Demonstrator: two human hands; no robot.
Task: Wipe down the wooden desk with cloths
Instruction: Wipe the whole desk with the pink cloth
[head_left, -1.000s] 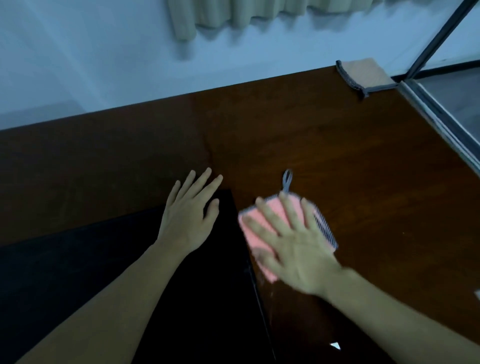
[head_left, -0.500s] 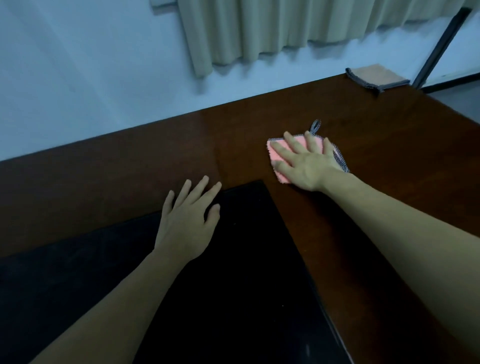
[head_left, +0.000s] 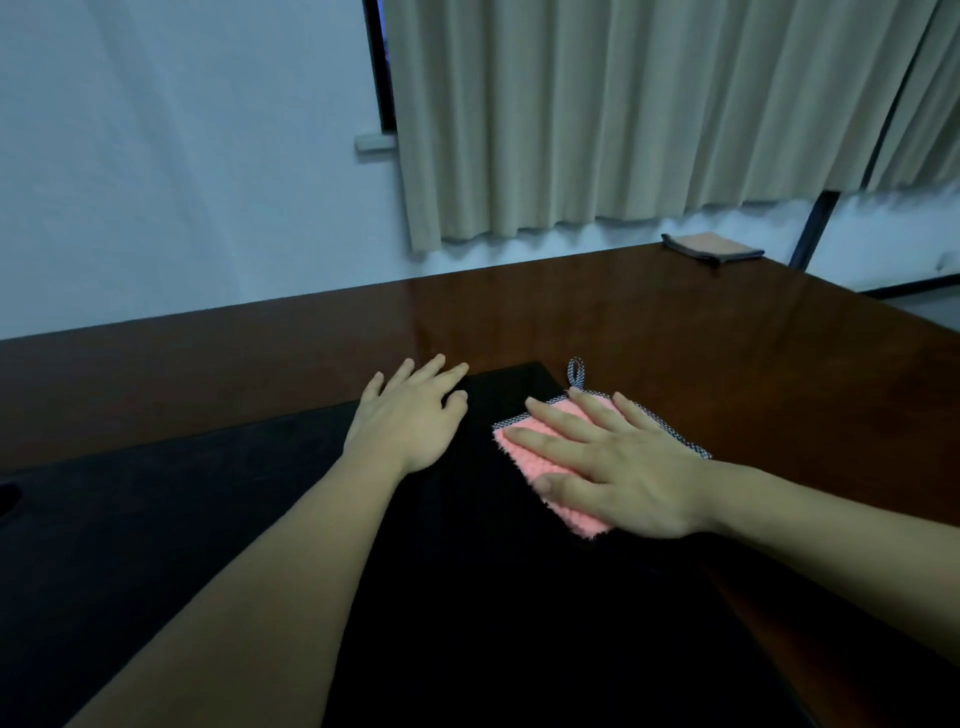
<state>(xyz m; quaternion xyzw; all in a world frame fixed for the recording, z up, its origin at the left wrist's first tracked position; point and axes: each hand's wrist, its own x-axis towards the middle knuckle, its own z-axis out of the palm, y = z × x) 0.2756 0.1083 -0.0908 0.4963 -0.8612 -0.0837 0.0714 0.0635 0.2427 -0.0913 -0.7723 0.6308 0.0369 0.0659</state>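
A dark brown wooden desk (head_left: 727, 343) fills the lower half of the view. My right hand (head_left: 613, 457) lies flat with straight, spread fingers on a pink cloth (head_left: 550, 467) that has a checked border and a small loop at its far end. The cloth sits at the right edge of a black mat (head_left: 467, 597), partly over it. My left hand (head_left: 410, 415) rests flat, fingers straight, on the far edge of the black mat, holding nothing.
A second folded cloth (head_left: 711, 245), tan with a dark edge, lies at the desk's far right corner. Beige curtains (head_left: 649, 114) hang behind the desk against a pale wall (head_left: 182, 156). A dark upright post (head_left: 813, 228) stands at the far right.
My right hand slid the pink cloth away across the desk, then back toward me onto the mat's edge. The view has tilted upward, showing more curtain. My left hand stayed on the mat.
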